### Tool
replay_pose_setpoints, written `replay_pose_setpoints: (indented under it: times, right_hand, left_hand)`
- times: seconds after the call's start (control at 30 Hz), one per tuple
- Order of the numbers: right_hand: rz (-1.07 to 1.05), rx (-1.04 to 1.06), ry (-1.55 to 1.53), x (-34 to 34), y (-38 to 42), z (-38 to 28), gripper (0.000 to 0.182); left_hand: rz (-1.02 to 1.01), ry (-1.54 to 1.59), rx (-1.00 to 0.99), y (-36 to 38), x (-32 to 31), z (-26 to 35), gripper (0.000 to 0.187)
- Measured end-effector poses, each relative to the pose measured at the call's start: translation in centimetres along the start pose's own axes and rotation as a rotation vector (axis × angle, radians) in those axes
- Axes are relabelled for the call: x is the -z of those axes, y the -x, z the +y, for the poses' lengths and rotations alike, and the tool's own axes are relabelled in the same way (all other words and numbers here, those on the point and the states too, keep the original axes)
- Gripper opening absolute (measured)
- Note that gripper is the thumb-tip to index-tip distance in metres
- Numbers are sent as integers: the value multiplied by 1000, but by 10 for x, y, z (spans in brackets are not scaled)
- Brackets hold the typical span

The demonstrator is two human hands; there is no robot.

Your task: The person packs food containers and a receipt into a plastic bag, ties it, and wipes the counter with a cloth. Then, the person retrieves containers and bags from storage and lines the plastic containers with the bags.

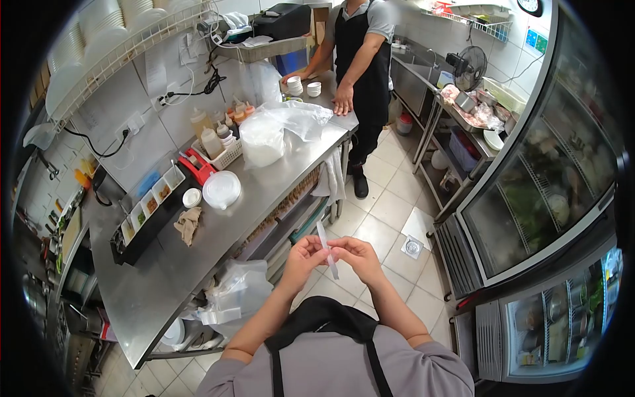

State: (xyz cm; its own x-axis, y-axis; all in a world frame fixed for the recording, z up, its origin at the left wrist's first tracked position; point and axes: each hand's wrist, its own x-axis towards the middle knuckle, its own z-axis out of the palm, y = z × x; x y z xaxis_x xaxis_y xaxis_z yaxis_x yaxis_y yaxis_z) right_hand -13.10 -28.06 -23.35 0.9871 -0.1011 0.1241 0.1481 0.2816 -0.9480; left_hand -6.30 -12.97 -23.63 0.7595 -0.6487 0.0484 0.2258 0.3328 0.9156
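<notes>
In front of my chest, over the tiled floor, my left hand [307,255] and my right hand [356,256] meet with fingers pinched together. Between them is a thin, whitish, translucent strip [322,233], seen nearly edge-on, its ends sticking out above and below my fingertips. Both hands grip its middle part. The steel counter [264,182] lies to my left, apart from my hands. On it sit a round white lidded container [221,190], a crumpled brown cloth [188,225] and a bundle of clear plastic bags [263,142].
Sauce bottles [211,143] fill a basket by the wall, near a red tape dispenser [196,167] and a black condiment holder [147,221]. A person in a black apron [362,63] stands at the counter's far end, hands on it. Glass-door fridges [549,165] line the right side.
</notes>
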Motion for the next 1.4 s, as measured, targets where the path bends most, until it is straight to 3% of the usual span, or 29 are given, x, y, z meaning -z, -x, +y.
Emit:
replay_pose_setpoints:
  times: [0.33, 0.47, 0.57, 0.63, 0.83, 0.93, 1.07, 1.2, 1.33, 1.4]
  right_hand:
    - [39, 72, 60, 7, 5, 4, 19]
    - [164, 352, 543, -5, 6, -1, 9]
    - [211, 377, 647, -13, 5, -3, 7]
    - [256, 349, 664, -20, 5, -5, 11]
    - [216, 601, 820, -31, -10, 0, 9]
    - [121, 519, 669, -39, -21, 0, 8]
    - [202, 547, 654, -37, -49, 4, 7]
    - [468, 537, 554, 1, -81, -19, 7]
    - [387, 679, 544, -11, -106, -39, 7]
    - [321, 749, 745, -47, -121, -42, 6]
  left_hand:
    - [-20, 53, -8, -4, -5, -4, 23]
    - [67, 18, -108, -7, -15, -12, 25]
    - [140, -126, -226, -7, -14, -23, 20]
    - [141, -202, -171, -3, -9, -24, 15]
    - [179, -508, -169, 7, -1, 7, 20]
    - [199, -671, -246, 12, 9, 23, 19]
    - [324, -896, -311, 14, 45, 27, 16]
    - [498, -669, -196, 27, 93, 55, 16]
    - [579, -540, -185, 36, 131, 83, 16]
    - [565, -448, -184, 36, 144, 87, 11]
